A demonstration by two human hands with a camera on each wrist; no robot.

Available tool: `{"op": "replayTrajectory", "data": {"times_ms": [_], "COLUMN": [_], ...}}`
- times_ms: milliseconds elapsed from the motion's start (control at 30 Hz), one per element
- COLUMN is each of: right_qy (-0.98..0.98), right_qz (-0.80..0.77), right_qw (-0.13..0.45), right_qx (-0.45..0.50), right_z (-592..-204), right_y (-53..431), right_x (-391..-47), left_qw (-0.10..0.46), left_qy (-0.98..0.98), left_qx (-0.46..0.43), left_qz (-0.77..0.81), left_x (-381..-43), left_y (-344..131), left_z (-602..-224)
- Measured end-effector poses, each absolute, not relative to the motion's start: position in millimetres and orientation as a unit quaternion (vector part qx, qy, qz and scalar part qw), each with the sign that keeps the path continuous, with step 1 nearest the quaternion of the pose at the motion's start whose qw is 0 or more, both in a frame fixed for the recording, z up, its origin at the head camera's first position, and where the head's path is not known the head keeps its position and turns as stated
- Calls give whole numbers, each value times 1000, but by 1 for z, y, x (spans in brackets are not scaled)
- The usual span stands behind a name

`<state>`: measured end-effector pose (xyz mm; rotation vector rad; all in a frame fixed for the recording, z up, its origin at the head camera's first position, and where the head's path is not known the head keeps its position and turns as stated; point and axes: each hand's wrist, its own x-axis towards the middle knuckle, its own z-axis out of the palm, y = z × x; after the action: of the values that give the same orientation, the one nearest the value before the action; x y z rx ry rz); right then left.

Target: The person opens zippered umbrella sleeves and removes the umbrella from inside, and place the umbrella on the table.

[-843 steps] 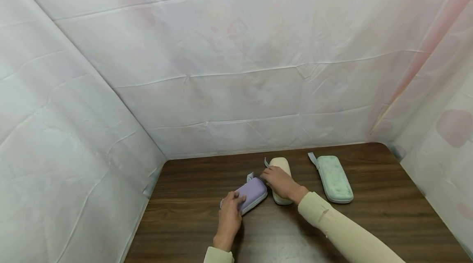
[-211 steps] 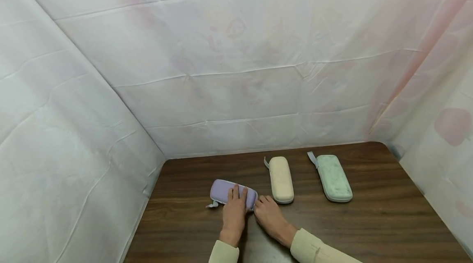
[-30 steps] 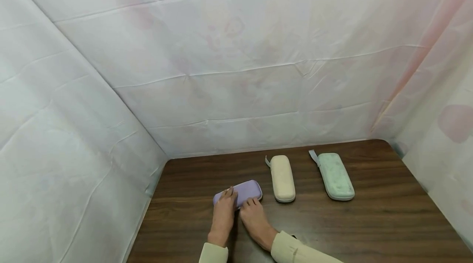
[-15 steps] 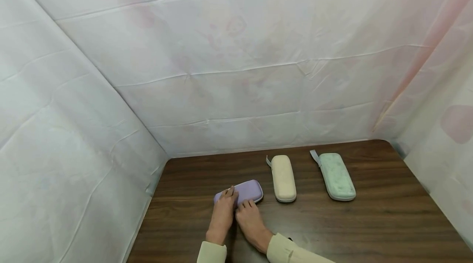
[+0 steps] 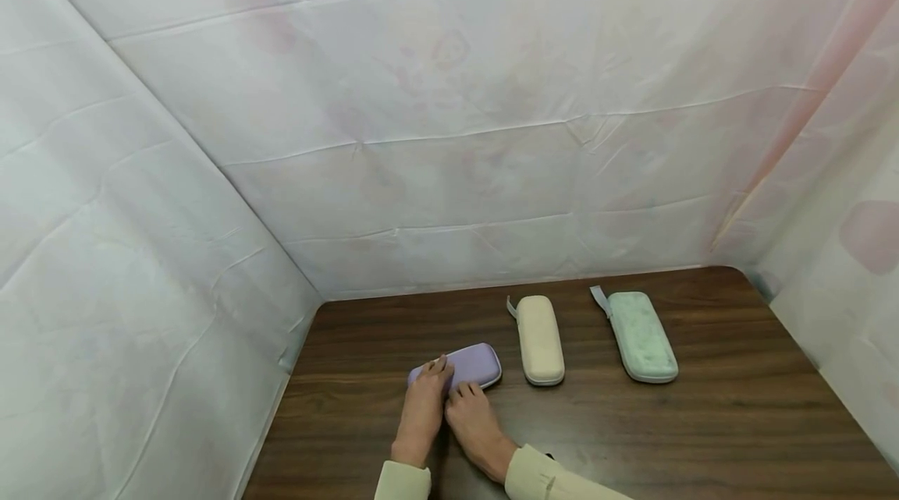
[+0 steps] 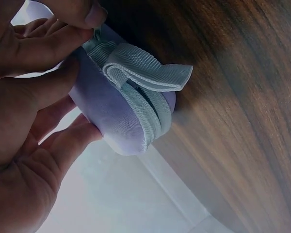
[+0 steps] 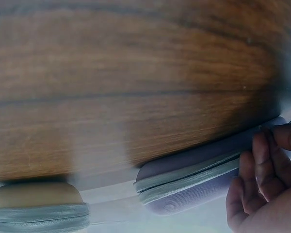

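A purple zip case (image 5: pixel 479 363) lies on the table with its long near side towards the person. My left hand (image 5: pixel 423 405) holds its left end, fingers over the lid; in the left wrist view the thumb and fingers (image 6: pixel 75 138) grip its sides. My right hand (image 5: pixel 474 418) is at the near side, where thumb and forefinger pinch the small zipper pull (image 6: pixel 97 34). A grey fabric strap (image 6: pixel 150 70) sticks out beside the pull. Grey zipper tape (image 7: pixel 194 175) runs along the case's side. The case's contents are hidden.
A cream zip case (image 5: pixel 541 340) lies right of the purple one, and a pale green zip case (image 5: pixel 642 336) farther right, each with a grey strap. The brown wooden table (image 5: pixel 702 437) meets white patterned sheeting (image 5: pixel 435 172) behind and at both sides.
Since 28 seconds ago my right hand has left the cream case. The purple case has been turned since 7 seconds ago. Over the last second my right hand has slid left along its near side.
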<state>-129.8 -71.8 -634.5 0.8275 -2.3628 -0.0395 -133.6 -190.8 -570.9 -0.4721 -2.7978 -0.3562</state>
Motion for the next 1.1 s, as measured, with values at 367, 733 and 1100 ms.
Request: {"op": "replayTrajectory", "data": {"times_ms": [367, 733, 1100], "right_qy": [-897, -906, -903], "right_qz": [-3, 118, 154], "right_qw": [308, 262, 110], "right_qx": [317, 312, 385], "right_z": [-635, -608, -600], "right_y": [-71, -37, -1], "right_x": [-133, -149, -179], "left_qw": [152, 152, 161], "left_qy": [-968, -970, -968], "left_qx": [-159, -159, -170], "left_qz": [-118, -100, -92], "left_x": [-135, -133, -134], "left_y": [-191, -191, -194], "left_z": [-573, -574, -576]}}
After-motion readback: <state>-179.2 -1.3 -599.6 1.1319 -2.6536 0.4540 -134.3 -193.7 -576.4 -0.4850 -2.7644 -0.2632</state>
